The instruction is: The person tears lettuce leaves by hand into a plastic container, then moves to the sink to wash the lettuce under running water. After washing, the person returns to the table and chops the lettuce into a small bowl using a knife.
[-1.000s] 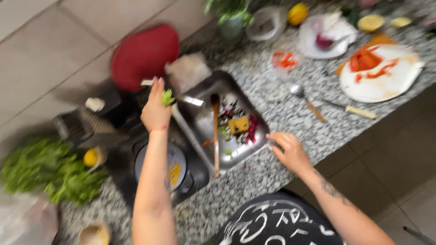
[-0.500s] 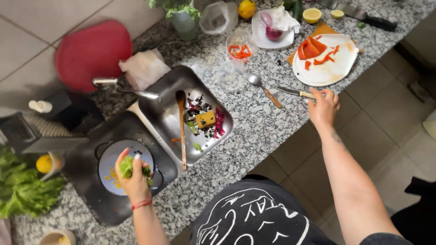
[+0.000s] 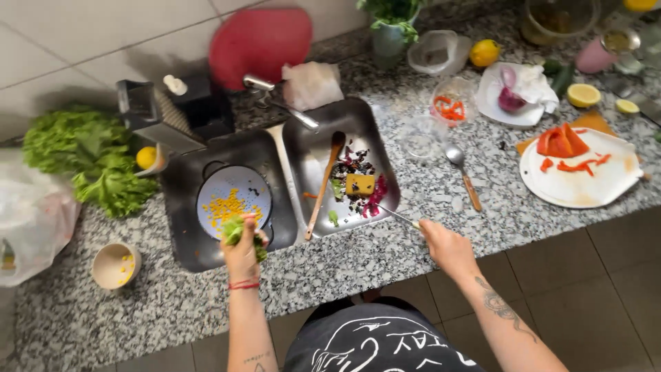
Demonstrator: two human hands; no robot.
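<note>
Left hand [image 3: 242, 251] is clenched around a small wad of green leaf scraps [image 3: 234, 229], held right over the near edge of the left sink basin [image 3: 180, 207], so any bits that fall land in the basin rather than on the counter. Right hand [image 3: 446, 246] is closed on the handle of a knife [image 3: 398, 215]; the blade reaches over the rim into the right sink basin [image 3: 306, 145], tip close to the scrap pile, an angle that suits raking or scraping. Left basin holds a round grey plate [image 3: 233, 200] scattered with yellow corn kernels. Right basin holds a wooden spoon [image 3: 323, 182] lying lengthwise, a yellow sponge [image 3: 360, 184], plus purple and green vegetable trimmings around it. Further out on the granite counter [image 3: 385, 262]: a metal spoon [image 3: 463, 172] just beside the right basin, a white plate [image 3: 585, 186] with red pepper pieces, a small bowl [image 3: 116, 265] with a few kernels, lettuce [image 3: 89, 162] at far left.
</note>
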